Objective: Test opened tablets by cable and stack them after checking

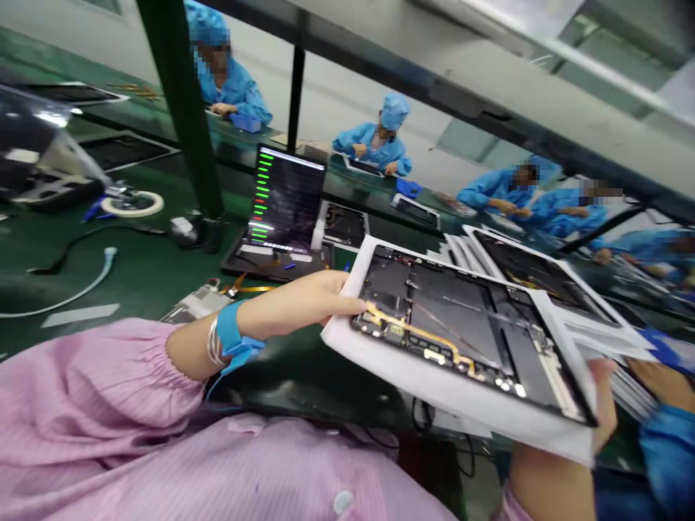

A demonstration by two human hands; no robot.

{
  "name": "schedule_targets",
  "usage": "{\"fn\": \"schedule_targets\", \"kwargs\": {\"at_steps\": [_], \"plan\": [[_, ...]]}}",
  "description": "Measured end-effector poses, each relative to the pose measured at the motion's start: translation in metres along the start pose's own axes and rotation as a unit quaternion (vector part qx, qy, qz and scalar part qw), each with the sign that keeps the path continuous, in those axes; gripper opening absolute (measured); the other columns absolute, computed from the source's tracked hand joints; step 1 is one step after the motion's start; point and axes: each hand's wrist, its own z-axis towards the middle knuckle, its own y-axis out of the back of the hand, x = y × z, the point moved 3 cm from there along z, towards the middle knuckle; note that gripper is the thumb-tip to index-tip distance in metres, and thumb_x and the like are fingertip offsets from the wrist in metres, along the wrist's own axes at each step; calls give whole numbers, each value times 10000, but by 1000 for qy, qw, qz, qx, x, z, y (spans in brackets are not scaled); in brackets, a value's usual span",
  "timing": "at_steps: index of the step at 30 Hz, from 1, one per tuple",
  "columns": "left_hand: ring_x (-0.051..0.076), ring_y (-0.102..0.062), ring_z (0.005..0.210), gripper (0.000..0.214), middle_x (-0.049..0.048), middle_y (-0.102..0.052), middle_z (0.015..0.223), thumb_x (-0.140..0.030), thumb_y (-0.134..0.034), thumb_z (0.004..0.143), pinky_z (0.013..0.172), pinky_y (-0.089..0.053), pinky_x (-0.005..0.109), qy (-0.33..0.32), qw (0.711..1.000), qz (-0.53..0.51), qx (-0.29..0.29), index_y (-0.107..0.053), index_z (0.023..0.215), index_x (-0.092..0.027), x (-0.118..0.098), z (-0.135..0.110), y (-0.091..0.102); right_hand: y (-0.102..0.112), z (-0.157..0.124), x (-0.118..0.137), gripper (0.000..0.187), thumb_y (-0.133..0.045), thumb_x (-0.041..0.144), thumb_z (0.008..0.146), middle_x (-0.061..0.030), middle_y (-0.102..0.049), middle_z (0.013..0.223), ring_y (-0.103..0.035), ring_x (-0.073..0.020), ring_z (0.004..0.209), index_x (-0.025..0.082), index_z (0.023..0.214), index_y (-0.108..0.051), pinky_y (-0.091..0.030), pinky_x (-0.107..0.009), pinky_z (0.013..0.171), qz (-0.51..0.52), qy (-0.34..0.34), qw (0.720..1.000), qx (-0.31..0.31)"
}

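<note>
Between my two hands is an opened tablet housing point(456, 318), black inside, with orange flex cable along its near side and metal parts at its right. A white sheet point(413, 373) lies beneath it and sticks out around the edges. My left hand point(318, 297), with a blue strap at the wrist, grips the left edge, thumb on top. My right hand point(602, 401) is closed round the right near corner; most of its fingers are hidden under the sheet. The housing is held tilted, above the bench's front edge.
A stack of similar housings on white sheets point(548, 275) stands to the right, a co-worker's blue sleeve point(670, 449) beside it. A screen with green and red bars point(285, 199), a tape roll point(133, 204) and cables lie on the green bench point(135, 275). Several co-workers sit opposite.
</note>
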Motion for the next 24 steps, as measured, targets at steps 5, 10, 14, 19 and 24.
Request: {"fn": "schedule_targets", "kwargs": {"at_steps": [5, 10, 14, 19, 24], "plan": [[235, -605, 921, 435, 105, -677, 978, -477, -421, 866, 724, -486, 319, -1, 924, 328, -195, -634, 1052, -146, 55, -22, 79, -47, -11, 3, 440, -742, 406, 650, -33, -695, 968, -654, -296, 749, 284, 1060, -641, -526, -374, 550, 105, -155, 975, 118], [285, -612, 875, 125, 118, -678, 820, -203, -580, 710, 750, -451, 363, 50, 732, 643, -221, -666, 778, -143, 82, -16, 109, -106, -20, -18, 539, -743, 362, 669, -53, -687, 1045, -660, -287, 868, 222, 1167, -594, -541, -374, 713, 126, -202, 936, 261], [199, -624, 747, 188, 50, -685, 796, -172, -500, 739, 662, -442, 283, 31, 789, 538, -296, -660, 838, -176, 73, -17, 111, -138, -27, -47, 595, -656, 456, 759, -79, -591, 1241, -556, -302, 1125, 229, 1285, -493, -457, -446, 951, 91, -159, 921, 344], [140, -613, 635, 185, 32, -671, 754, -267, -585, 726, 591, -452, 228, 50, 928, 323, -179, -645, 855, -149, 74, -14, 100, -153, -32, -26, 694, -585, 445, 826, -79, -139, 1539, -104, -311, 1407, 230, 1425, -308, -129, -548, 1132, -164, 202, 935, 240], [112, -590, 553, 201, 10, -635, 656, -277, -592, 733, 525, -445, 199, 96, 974, 197, -61, -644, 860, -130, 94, -11, 90, -224, -45, 8, 255, -495, 229, 895, -93, -546, 1207, -495, -239, 1145, 238, 1137, -577, -408, -441, 975, -194, 354, 817, 412]]}}
